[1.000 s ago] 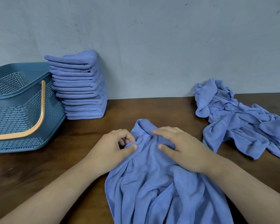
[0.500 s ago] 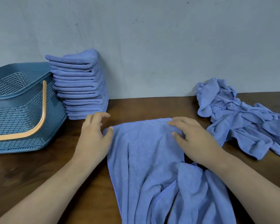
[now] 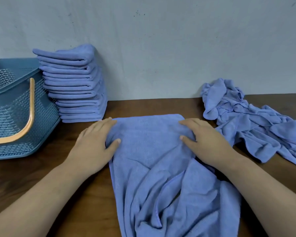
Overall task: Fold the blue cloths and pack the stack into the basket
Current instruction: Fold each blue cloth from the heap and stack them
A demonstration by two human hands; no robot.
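Observation:
A blue cloth (image 3: 149, 151) lies on the brown table in front of me, its far edge spread straight and its near part still rumpled. My left hand (image 3: 96, 142) rests flat on the cloth's far left edge, thumb on the fabric. My right hand (image 3: 205, 141) presses flat on the far right edge in the same way. A tall stack of folded blue cloths (image 3: 75, 86) stands at the back left against the wall. To the left of that stack sits the blue mesh basket (image 3: 10, 101) with an orange handle (image 3: 29, 117); what it contains is hidden.
A heap of unfolded blue cloths (image 3: 255, 125) lies at the back right, close to my right hand. The grey wall (image 3: 161, 48) closes off the far edge of the table (image 3: 32, 177).
The bunched top of the cloth has been pulled wide and flat. My hands moved apart from the middle to its left and right edges.

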